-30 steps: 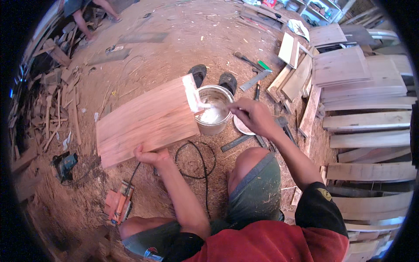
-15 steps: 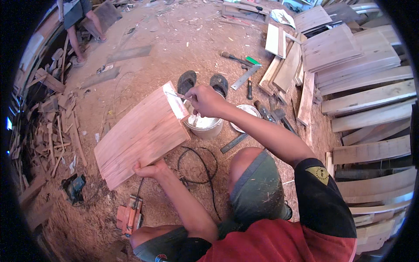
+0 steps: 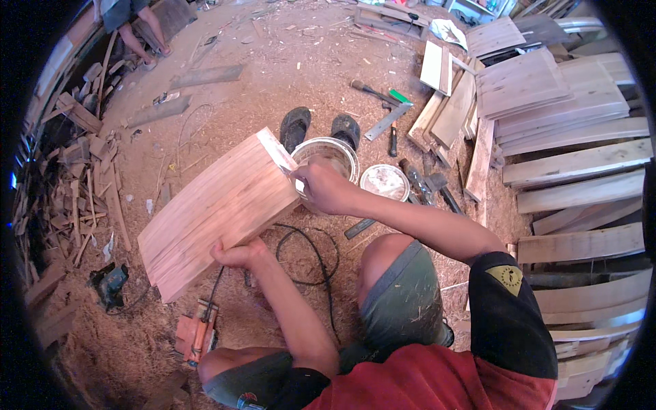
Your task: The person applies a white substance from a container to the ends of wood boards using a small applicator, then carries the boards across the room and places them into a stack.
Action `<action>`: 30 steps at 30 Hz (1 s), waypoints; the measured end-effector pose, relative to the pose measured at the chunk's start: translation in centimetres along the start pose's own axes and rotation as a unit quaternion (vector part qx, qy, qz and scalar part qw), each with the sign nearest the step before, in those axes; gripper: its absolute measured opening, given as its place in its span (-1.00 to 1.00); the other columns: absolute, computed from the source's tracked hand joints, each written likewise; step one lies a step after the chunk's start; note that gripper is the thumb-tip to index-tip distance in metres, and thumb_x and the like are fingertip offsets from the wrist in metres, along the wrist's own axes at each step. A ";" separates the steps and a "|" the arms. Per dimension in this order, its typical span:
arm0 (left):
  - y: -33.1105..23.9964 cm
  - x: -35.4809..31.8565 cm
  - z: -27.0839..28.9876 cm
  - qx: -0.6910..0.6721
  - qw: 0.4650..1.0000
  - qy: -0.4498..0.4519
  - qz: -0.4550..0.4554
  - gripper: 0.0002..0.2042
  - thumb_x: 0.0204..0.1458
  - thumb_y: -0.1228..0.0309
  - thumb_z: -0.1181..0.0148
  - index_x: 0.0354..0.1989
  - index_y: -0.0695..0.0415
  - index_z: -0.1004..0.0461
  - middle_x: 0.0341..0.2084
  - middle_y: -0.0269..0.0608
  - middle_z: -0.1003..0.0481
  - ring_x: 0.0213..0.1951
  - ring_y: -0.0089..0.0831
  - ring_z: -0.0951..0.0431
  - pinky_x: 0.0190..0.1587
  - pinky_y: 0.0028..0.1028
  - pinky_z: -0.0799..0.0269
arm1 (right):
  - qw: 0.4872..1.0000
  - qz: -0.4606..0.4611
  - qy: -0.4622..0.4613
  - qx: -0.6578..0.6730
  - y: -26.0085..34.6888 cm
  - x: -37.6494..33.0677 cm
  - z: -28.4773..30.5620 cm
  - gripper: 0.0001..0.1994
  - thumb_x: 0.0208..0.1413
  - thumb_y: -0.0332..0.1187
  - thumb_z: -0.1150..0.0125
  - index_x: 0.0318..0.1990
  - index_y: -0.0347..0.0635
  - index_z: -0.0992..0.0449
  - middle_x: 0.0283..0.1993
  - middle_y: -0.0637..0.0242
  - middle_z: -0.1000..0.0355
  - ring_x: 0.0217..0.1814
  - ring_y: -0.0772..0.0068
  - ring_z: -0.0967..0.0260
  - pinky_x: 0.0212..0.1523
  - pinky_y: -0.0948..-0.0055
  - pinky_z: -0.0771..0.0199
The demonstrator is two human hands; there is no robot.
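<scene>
A wide reddish wooden board [image 3: 212, 205] lies tilted in front of me, with a white, wet-looking coating along its far end [image 3: 277, 152]. My left hand [image 3: 240, 253] grips its near long edge, thumb on top and fingers underneath. At the near corner of the coated end, my right hand [image 3: 328, 186] is closed in a pinch around a thin stick, mostly hidden by the fingers now. A white bucket [image 3: 354, 162] with whitish residue inside stands just beyond the right hand, partly covered by it. Its round, white-smeared lid [image 3: 385, 183] lies to the right.
Hammers [image 3: 393, 140], a square [image 3: 387, 121] and chisel-like tools [image 3: 417, 179] lie on the dusty floor. Black sandals [image 3: 295, 128] stand behind the bucket. Stacked boards [image 3: 577, 164] fill the right; scrap wood [image 3: 89, 178] the left. An orange power tool [image 3: 197, 333] and cable [image 3: 321, 266] lie close. Another person [image 3: 133, 34] stands far left.
My right hand has moved along the coated end toward its near corner, uncovering more of the bucket's rim. The board has shifted slightly left, still in my left hand.
</scene>
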State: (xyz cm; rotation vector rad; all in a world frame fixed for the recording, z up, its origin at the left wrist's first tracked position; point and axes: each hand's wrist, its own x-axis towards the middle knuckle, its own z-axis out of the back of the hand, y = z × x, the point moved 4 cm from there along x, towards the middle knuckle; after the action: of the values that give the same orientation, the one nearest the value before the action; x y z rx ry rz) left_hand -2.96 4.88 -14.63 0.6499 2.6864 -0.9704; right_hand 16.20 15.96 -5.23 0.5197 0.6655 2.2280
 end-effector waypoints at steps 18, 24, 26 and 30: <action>-4.3 1.1 -4.5 -0.033 0.994 0.080 -0.068 -0.30 -0.08 0.12 0.04 0.24 0.31 -0.22 0.13 0.10 -0.36 0.20 0.00 -0.37 0.24 0.00 -0.31 | 0.993 -0.120 -0.012 -0.008 -12.3 -5.4 6.0 -0.73 0.06 -0.49 -0.13 -0.08 -0.24 -0.63 -0.22 0.00 -0.55 -0.20 0.08 -0.55 -0.19 0.17 -0.53; -6.9 4.9 -8.0 -0.115 0.971 0.177 -0.112 -0.19 0.01 -0.14 -0.08 0.33 0.18 -0.16 0.22 0.08 -0.29 0.23 -0.05 -0.35 0.31 -0.04 -0.23 | 0.941 -0.115 0.096 -0.304 -12.9 -0.2 0.6 -0.79 0.11 -0.35 -0.15 -0.18 -0.12 -0.68 -0.23 0.06 -0.59 -0.15 0.05 -0.60 -0.21 0.07 -0.60; -7.6 6.9 -6.9 -0.176 0.968 0.167 -0.059 -0.26 0.07 -0.13 -0.09 0.28 0.17 -0.23 0.17 0.09 -0.34 0.18 -0.07 -0.39 0.29 -0.04 -0.25 | 0.917 -0.073 0.156 -0.361 -12.3 1.5 -2.0 -0.79 0.11 -0.38 -0.14 -0.20 -0.09 -0.69 -0.19 0.13 -0.62 -0.13 0.13 -0.62 -0.24 0.09 -0.61; -4.8 9.3 -2.4 -0.218 0.899 0.380 -0.022 -0.52 0.20 0.03 0.04 0.10 0.16 -0.34 -0.04 0.01 -0.42 0.02 -0.12 -0.43 0.23 -0.04 -0.28 | 0.892 -0.028 0.188 -0.411 -12.9 4.1 -5.9 -0.80 0.13 -0.38 -0.14 -0.21 -0.07 -0.70 -0.16 0.18 -0.64 -0.13 0.19 -0.63 -0.24 0.15 -0.61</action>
State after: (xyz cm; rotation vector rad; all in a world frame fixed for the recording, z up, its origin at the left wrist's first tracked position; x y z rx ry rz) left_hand -13.51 6.19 -13.26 1.0221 3.4142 -0.0562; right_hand 17.32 24.85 -16.94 -0.3623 -0.1281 2.3115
